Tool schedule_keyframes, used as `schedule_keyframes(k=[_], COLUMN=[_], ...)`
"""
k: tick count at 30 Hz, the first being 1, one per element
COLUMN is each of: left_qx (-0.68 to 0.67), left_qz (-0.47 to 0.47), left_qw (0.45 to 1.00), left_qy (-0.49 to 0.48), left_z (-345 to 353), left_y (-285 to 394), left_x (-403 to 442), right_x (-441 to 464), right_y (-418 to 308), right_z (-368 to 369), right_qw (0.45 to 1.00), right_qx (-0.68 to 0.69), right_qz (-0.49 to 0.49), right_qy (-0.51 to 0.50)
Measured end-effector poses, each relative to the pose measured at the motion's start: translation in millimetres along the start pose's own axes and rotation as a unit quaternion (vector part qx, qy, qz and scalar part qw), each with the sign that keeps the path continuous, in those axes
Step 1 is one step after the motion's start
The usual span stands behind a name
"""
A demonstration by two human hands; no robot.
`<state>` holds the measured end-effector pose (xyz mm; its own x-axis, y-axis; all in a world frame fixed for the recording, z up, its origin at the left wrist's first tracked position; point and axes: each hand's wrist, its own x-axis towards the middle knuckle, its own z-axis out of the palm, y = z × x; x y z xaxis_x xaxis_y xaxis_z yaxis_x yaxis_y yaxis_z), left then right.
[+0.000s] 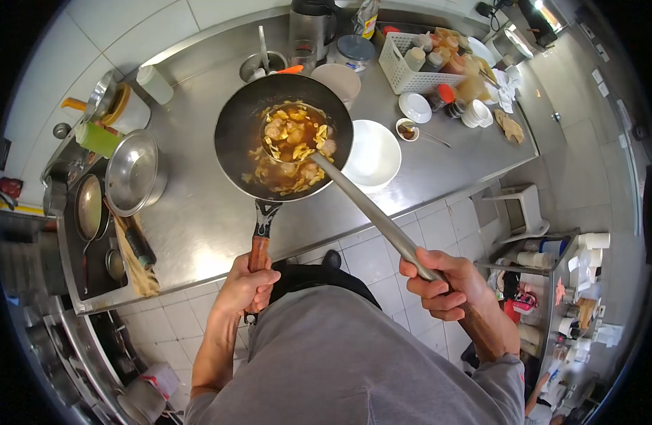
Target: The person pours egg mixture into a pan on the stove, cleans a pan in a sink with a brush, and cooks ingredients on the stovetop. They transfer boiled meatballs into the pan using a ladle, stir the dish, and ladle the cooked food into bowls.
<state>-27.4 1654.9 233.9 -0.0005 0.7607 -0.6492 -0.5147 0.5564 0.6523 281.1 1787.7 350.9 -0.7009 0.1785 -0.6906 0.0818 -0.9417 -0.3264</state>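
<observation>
My left hand is wrapped round the wooden handle of a dark wok. The wok is over the steel counter, close to a white bowl at its right. Brown broth with yellowish pieces and pale meatballs lies in it. In my right hand, fingers closed, is the long metal handle of a ladle. The ladle's round bowl is inside the wok, filled with broth, yellowish pieces and meatballs. Part of the white bowl's left edge is hidden behind the wok.
Behind the wok stand a steel pot and a beige plate. A white basket of sauce bottles is at the back right, near a small sauce cup. A metal basin stands left. A stool is beyond the counter's edge.
</observation>
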Motion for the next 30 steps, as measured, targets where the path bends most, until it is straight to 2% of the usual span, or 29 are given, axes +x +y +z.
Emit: schedule_keyframes(k=[6,13,19,22,23,25,27,28,29,30], left_qx=[0.013,0.014,-0.003,-0.004,-0.002,-0.004,-0.005,0.000,0.005,0.006], left_qz=[0.005,0.020,0.040,0.037,0.037,0.033,0.030,0.027,0.024,0.024], left_qw=[1.000,0.998,0.995,0.995,0.996,0.996,0.996,0.997,0.997,0.998], left_qy=[0.019,0.055,0.086,0.090,0.086,0.087,0.084,0.077,0.070,0.066], left_z=[12.3,13.2,11.4,8.7,6.9,4.8,-0.8,-5.0,-8.9,-12.7], left_y=[5.4,3.0,-2.8,-5.0,-5.6,-5.9,-6.2,-6.0,-4.8,-2.8], left_x=[2.0,3.7,-0.3,-4.1,-5.0,-6.8,-10.2,-10.7,-11.0,-11.4], right_x=[-25.7,-53.3,-31.9,-7.8,0.1,17.8,30.8,38.2,44.1,49.2], right_y=[-2.9,-3.1,10.8,19.3,25.1,42.5,64.3,77.7,87.2,93.7], right_z=[-17.0,-35.5,-77.4,-81.5,-85.1,-96.8,-109.2,-112.0,-110.7,-108.0], right_qw=[0.998,0.996,0.993,0.973,0.973,0.945,0.932,0.866,0.777,0.734], right_qx=[0.057,0.046,0.047,-0.080,-0.080,-0.192,-0.227,-0.353,-0.470,-0.507], right_qz=[-0.023,-0.061,-0.067,-0.069,-0.068,-0.112,-0.115,-0.160,-0.200,-0.221], right_qy=[-0.019,0.045,0.081,0.207,0.206,0.240,0.257,0.316,0.369,0.395])
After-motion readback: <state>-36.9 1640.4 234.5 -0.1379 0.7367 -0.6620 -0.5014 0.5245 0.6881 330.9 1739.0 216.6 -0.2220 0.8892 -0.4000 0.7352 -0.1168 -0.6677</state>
